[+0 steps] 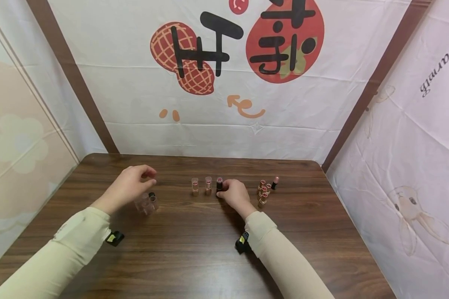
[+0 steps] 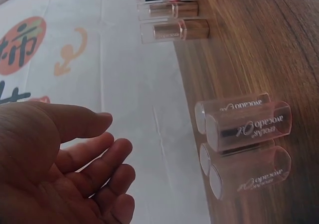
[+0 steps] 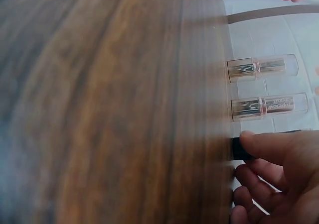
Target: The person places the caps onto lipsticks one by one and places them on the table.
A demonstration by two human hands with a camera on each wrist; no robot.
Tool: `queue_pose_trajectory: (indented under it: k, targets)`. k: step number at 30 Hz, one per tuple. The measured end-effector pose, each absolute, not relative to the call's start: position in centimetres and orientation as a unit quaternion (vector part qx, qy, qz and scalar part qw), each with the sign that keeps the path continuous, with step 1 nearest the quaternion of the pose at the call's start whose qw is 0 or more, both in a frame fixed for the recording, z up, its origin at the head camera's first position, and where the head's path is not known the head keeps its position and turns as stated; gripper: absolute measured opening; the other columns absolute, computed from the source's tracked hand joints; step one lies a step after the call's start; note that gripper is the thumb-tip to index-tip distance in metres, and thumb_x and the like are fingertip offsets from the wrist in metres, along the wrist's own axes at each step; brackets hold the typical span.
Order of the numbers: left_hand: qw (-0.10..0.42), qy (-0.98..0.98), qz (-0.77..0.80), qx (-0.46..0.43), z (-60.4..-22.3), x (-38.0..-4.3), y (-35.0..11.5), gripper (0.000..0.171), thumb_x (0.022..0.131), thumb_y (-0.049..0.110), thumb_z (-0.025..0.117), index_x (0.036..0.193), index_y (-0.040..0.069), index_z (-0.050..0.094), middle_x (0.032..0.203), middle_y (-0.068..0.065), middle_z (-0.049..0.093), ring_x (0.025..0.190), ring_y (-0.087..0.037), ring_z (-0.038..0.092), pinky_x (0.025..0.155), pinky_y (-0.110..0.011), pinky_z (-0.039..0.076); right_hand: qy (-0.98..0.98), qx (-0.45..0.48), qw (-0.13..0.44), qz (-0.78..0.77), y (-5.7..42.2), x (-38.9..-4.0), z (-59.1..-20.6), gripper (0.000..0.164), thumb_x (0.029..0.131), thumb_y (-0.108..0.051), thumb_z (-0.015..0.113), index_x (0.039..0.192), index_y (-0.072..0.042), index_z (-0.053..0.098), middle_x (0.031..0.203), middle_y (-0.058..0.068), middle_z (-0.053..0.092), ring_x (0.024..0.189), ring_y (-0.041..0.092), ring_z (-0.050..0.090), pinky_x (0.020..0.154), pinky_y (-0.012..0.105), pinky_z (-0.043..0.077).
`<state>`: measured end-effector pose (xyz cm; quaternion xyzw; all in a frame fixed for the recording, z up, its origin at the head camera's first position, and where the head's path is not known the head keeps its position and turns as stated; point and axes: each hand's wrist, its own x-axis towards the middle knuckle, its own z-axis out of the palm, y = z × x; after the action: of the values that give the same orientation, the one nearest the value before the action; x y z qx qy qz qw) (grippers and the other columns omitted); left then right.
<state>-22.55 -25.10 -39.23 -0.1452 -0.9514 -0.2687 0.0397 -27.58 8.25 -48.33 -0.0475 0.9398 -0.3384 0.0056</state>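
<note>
In the head view my right hand (image 1: pixel 236 194) pinches the black base of a lipstick (image 1: pixel 219 182) that stands upright on the table. The right wrist view shows the thumb against that black base (image 3: pixel 240 149). Beside it stand two gold lipsticks, one (image 1: pixel 208 185) nearer and one (image 1: pixel 195 187) farther left, both under clear caps. My left hand (image 1: pixel 131 185) hovers above the table with loosely bent fingers and nothing in them. Just below it stand several clear caps (image 1: pixel 146 205), seen close in the left wrist view as printed transparent caps (image 2: pixel 249 129).
Right of my right hand stand several uncapped gold lipsticks (image 1: pixel 262 199) in a cluster, with a black-based pink lipstick (image 1: pixel 275 183) beside them. A small black piece (image 1: pixel 151 194) is by the clear caps. The wooden table (image 1: pixel 194 257) ends at a printed cloth backdrop (image 1: pixel 224 137).
</note>
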Motion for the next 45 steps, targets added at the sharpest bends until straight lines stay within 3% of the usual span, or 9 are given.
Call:
queue_pose_trajectory:
  k: [6, 10, 21, 28, 34, 37, 41, 45]
  targets:
    - [0.039, -0.955, -0.259, -0.136, -39.9, -22.1, -26.2, 0.031, 0.098, 0.015, 0.066, 0.123, -0.003, 0.065, 0.121, -0.024, 0.069, 0.113, -0.042, 0.064, 0.095, -0.059, 0.05, 0.936, -0.068, 0.008, -0.344, 9.0, -27.1, -47.9, 0.044, 0.087, -0.02, 0.083, 0.126, -0.007, 0.068, 0.115, 0.009, 0.069, 0.108, 0.026, 0.066, 0.095, 0.044, 0.053]
    - [0.044, -0.957, -0.256, -0.129, -40.6, -21.6, -27.1, 0.034, 0.097, 0.015, 0.068, 0.123, -0.006, 0.064, 0.12, -0.027, 0.068, 0.111, -0.044, 0.065, 0.092, -0.059, 0.051, 0.934, -0.076, -0.003, -0.348, 10.3, -26.1, -46.8, 0.042, 0.09, -0.016, 0.079, 0.129, -0.008, 0.066, 0.117, 0.008, 0.067, 0.107, 0.024, 0.066, 0.093, 0.043, 0.054]
    - [0.036, -0.962, -0.252, -0.102, -43.3, -20.1, -28.5, 0.043, 0.095, 0.021, 0.073, 0.125, -0.008, 0.062, 0.121, -0.031, 0.066, 0.112, -0.049, 0.062, 0.091, -0.063, 0.049, 0.916, -0.142, -0.076, -0.368, 15.0, -22.5, -42.9, 0.028, 0.093, -0.017, 0.077, 0.12, -0.013, 0.071, 0.105, -0.001, 0.067, 0.089, 0.012, 0.065, 0.081, 0.035, 0.056]
    - [0.037, -0.961, -0.257, -0.099, -44.6, -19.6, -28.9, 0.047, 0.092, 0.02, 0.077, 0.126, -0.008, 0.061, 0.122, -0.032, 0.065, 0.113, -0.051, 0.061, 0.093, -0.064, 0.048, 0.891, -0.148, -0.146, -0.403, 18.2, -21.5, -43.0, 0.017, 0.095, -0.023, 0.076, 0.111, -0.018, 0.073, 0.096, -0.007, 0.066, 0.082, 0.011, 0.059, 0.075, 0.031, 0.052]
    - [0.026, -0.962, -0.261, -0.078, -45.9, -19.7, -29.3, 0.047, 0.09, 0.025, 0.079, 0.121, -0.006, 0.062, 0.117, -0.029, 0.067, 0.11, -0.048, 0.062, 0.089, -0.062, 0.049, 0.878, -0.154, -0.176, -0.418, 19.6, -21.2, -43.7, 0.018, 0.095, -0.028, 0.076, 0.11, -0.019, 0.074, 0.093, -0.007, 0.066, 0.078, 0.011, 0.058, 0.068, 0.028, 0.052]
    - [0.026, -0.963, -0.26, -0.07, -46.4, -19.7, -29.5, 0.046, 0.091, 0.027, 0.079, 0.118, -0.005, 0.063, 0.113, -0.027, 0.068, 0.107, -0.047, 0.063, 0.087, -0.06, 0.049, 0.875, -0.146, -0.188, -0.421, 20.3, -20.9, -43.9, 0.019, 0.093, -0.025, 0.078, 0.109, -0.016, 0.074, 0.093, -0.005, 0.067, 0.079, 0.011, 0.06, 0.079, 0.032, 0.055]
    - [0.031, -0.964, -0.259, -0.06, -46.8, -19.6, -29.7, 0.044, 0.09, 0.03, 0.079, 0.114, -0.004, 0.063, 0.109, -0.025, 0.069, 0.103, -0.045, 0.064, 0.085, -0.06, 0.049, 0.877, -0.122, -0.187, -0.426, 21.1, -20.7, -44.3, 0.024, 0.091, -0.025, 0.081, 0.11, -0.011, 0.074, 0.099, -0.001, 0.068, 0.084, 0.016, 0.063, 0.083, 0.033, 0.056]
    - [0.038, -0.963, -0.261, -0.055, -47.1, -19.4, -29.7, 0.038, 0.091, 0.029, 0.078, 0.11, -0.001, 0.063, 0.104, -0.02, 0.07, 0.096, -0.039, 0.065, 0.08, -0.056, 0.05, 0.887, -0.084, -0.179, -0.417, 21.6, -20.6, -44.8, 0.03, 0.088, -0.028, 0.084, 0.11, -0.009, 0.074, 0.1, 0.002, 0.069, 0.087, 0.02, 0.064, 0.073, 0.026, 0.054]
